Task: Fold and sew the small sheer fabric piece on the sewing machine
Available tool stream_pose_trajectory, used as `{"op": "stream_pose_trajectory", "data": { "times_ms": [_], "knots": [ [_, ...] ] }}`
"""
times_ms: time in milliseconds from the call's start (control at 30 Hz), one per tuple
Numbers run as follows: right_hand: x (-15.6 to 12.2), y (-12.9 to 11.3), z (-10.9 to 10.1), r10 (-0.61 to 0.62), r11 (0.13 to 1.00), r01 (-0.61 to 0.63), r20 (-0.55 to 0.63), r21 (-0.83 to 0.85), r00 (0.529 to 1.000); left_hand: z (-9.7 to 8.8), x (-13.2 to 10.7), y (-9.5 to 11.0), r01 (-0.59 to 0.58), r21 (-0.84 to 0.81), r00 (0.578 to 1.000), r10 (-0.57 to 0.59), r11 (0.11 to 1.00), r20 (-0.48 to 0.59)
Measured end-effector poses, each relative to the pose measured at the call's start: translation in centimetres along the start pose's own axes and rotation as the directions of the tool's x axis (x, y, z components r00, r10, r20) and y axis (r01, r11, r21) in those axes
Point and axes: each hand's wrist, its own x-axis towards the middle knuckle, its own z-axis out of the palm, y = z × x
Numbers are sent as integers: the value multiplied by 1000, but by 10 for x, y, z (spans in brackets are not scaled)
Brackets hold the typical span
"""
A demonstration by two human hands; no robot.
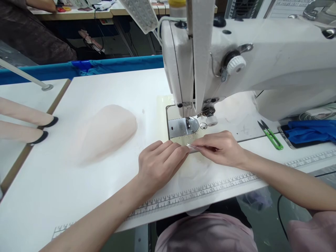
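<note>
Far left: a person (36, 36) in dark clothing was beside a second desk (78, 14), with small red and yellow bits on it.
Pale tubes: two, black-ended, side by side (22, 110), reached to the wooden edge of the near desk (110, 196).
Blue cloth: a length (118, 63) ran along the desk's back edge, bunched near its left part.
Sheer piece: a pale, rounded cloth (112, 126) lay on the desk, well left of the machine.
Left hand: the left hand (160, 162) rested by the front of the needle plate (181, 126), fingers bent, tips at the strip's left end; I could not tell whether they gripped it.
Small strip: the whitish strip (193, 149) was between the two hands, just in front of the plate and the sewing machine (244, 52).
Right hand: the right hand (220, 148) pinched the strip between thumb and fingers.
Plastic bag: a clear bag (256, 199) was below the desk's front edge, perhaps with something lilac inside.
Snips: green-handled snips (271, 135) lay on the desk, blades apart.
Far right: a phone (287, 136) lay partly under crumpled blue fabric (312, 130).
</note>
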Motion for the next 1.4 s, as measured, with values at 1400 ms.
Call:
{"op": "stream_pose_trajectory", "data": {
  "times_ms": [1400],
  "knots": [
    [14, 15, 2, 447, 882, -410, 135, -233, 884, 17, -5, 0, 57, 43, 990, -62, 997, 124]
  ]
}}
